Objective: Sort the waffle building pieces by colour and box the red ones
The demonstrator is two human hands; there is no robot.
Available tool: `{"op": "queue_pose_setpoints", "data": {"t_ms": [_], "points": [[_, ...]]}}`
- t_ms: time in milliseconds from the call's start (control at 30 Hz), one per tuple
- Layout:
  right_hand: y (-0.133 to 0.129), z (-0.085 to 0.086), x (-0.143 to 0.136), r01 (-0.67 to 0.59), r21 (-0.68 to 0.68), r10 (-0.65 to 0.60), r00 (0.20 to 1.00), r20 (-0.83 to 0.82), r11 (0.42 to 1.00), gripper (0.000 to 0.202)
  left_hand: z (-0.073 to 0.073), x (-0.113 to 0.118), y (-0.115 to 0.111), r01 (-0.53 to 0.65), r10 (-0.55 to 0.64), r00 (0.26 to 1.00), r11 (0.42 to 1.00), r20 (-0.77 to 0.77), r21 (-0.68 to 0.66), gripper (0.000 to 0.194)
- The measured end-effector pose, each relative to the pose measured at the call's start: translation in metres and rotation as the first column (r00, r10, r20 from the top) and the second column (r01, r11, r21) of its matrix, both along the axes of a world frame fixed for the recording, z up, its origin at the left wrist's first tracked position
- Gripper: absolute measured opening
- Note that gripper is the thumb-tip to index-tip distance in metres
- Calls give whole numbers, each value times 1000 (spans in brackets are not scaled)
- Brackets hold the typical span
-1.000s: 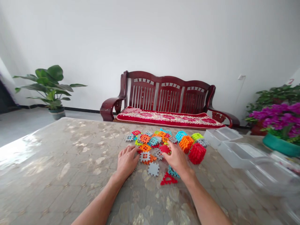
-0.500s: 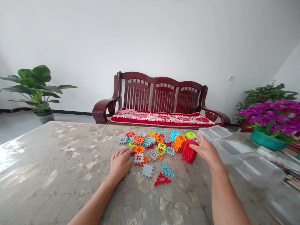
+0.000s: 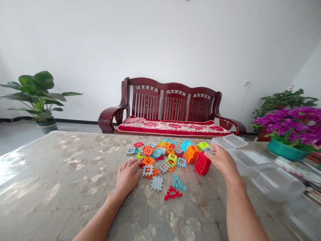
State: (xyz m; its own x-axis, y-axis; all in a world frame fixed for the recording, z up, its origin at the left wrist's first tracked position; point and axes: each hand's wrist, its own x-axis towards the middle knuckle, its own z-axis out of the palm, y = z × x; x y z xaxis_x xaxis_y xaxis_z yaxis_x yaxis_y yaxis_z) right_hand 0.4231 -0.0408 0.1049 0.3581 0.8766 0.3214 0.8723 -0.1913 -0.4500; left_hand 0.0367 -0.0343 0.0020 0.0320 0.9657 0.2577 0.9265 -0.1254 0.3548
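Observation:
My left hand (image 3: 128, 175) lies flat on the table with its fingers stretched out, the tips at the left edge of a loose pile of plastic interlocking tiles (image 3: 147, 151). At the pile's right, my right hand (image 3: 222, 160) has thumb and fingers closed about grey tiles (image 3: 208, 151), mostly hidden by the hand and by the red stack. That red tile stack (image 3: 202, 164) stands just in front of the thumb. Beside it are an orange stack (image 3: 191, 154), a blue stack (image 3: 186, 145) and a lime stack (image 3: 203, 145).
Nearer me lie a solid grey tile (image 3: 156, 183), a blue triangle (image 3: 179, 182) and a red triangle (image 3: 173, 193). Clear plastic containers (image 3: 248, 157) and a pot of purple flowers (image 3: 288, 150) stand at the right. A wooden bench (image 3: 173, 100) is beyond the table (image 3: 75, 180).
My right thumb has drawn back slightly to the right, off the top of the red stack, so more of the grey tiles shows. My left hand has stayed in place.

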Motion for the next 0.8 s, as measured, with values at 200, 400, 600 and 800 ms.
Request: {"op": "queue_pose_setpoints", "data": {"t_ms": [200, 400, 600, 800], "points": [[3, 2, -42, -218, 50, 219, 976, -15, 975, 42, 4, 2, -2, -4, 4, 1000, 1000, -8, -10, 35], [10, -27, -111, -518, -108, 526, 848, 64, 848, 36, 5, 3, -3, 1, -1, 1000, 1000, -7, -7, 38], [17, -54, -152, -664, -103, 672, 729, 129, 740, 37, 4, 3, -3, 4, -4, 1000, 1000, 18, -3, 37], [18, -67, -164, -622, -142, 637, 741, 214, 770, 24, 6, 4, -4, -17, 17, 999, 1000, 46, -3, 29]]}}
